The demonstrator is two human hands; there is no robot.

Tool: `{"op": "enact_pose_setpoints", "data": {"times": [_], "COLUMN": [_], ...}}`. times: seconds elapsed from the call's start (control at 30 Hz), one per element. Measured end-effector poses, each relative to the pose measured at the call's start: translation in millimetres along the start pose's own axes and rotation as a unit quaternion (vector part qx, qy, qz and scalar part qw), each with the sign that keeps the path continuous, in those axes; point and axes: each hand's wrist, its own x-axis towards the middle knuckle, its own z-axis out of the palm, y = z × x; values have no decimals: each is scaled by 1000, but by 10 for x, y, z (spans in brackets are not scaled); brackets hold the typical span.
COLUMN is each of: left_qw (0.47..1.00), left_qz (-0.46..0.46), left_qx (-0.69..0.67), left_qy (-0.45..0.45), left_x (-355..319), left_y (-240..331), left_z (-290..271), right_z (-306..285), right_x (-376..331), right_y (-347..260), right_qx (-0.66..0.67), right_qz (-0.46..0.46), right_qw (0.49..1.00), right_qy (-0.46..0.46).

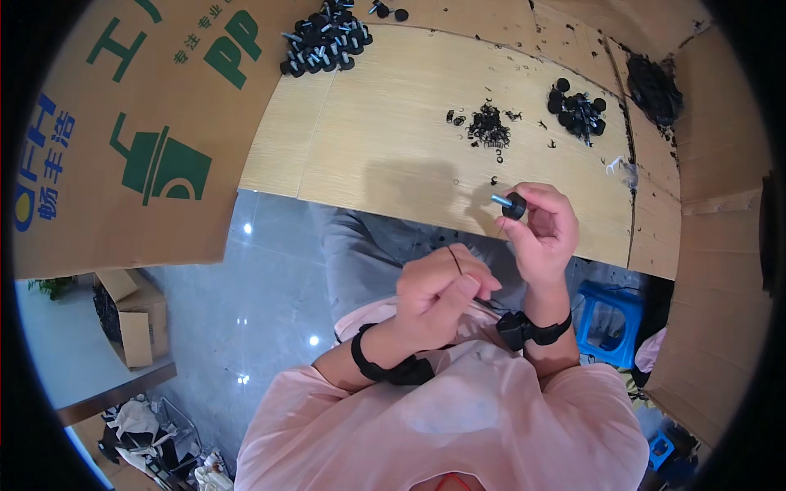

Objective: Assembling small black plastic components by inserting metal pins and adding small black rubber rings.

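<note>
My right hand (547, 225) is closed on a black levelling foot (514, 206), a round knob with a silver threaded stud that points left. A fine dark line hangs just below the knob. Lower and to the left, my left hand (442, 286) is pinched closed. A thin dark strand (456, 260) shows across its fingers; what it belongs to is hard to make out. Both hands are raised in front of the table's near edge, apart from each other.
The pale wooden table (385, 106) bears a heap of feet (323, 41) at far left, a smaller group (580, 110) at right and black curled scraps (490, 127) between. A large cardboard box (123, 204) stands left, a cardboard wall (720, 164) right, a blue stool (610, 323) below.
</note>
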Motion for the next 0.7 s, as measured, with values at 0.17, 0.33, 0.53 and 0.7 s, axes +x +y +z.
{"op": "enact_pose_setpoints", "data": {"times": [0.17, 0.33, 0.53, 0.7], "left_qw": [996, 932, 923, 952], "left_qz": [-75, -166, -77, -223], "left_qx": [-50, 238, 217, 180], "left_qy": [-9, -216, -307, -112], "left_x": [-129, -69, -129, -76], "left_y": [-45, -197, -316, -241], "left_z": [-109, -295, -541, -454], "right_z": [-270, -414, -381, -217], "right_x": [212, 189, 79, -4], "right_y": [-17, -96, -199, -211], "right_qx": [51, 0, -128, -115], "right_qz": [61, 141, 170, 161], "right_qw": [984, 989, 948, 942], "right_qy": [161, 31, -237, -272]}}
